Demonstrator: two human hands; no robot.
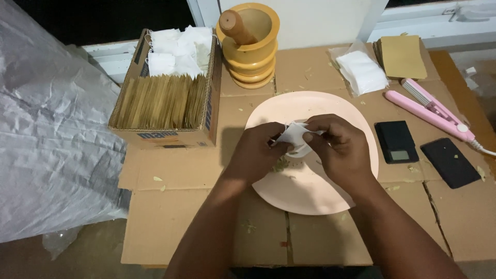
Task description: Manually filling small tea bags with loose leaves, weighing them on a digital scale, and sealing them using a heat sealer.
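While both hands meet over the pink plate (330, 199), the left hand (257, 150) pinches one edge of a small white filter pouch (293, 135) and the right hand (338, 147) grips the other, fingers curled tight, the pouch raised just above the plate's middle. Bits of dried greenish herb (280, 165) lie beneath. Risk, as I judge it: pull too hard and the thin pouch tears, or tilt it and the herb spills onto the cardboard (206, 227). Nearby sit a wooden mortar and pestle (250, 44), a small black scale (396, 142) and a pink sealer (431, 109).
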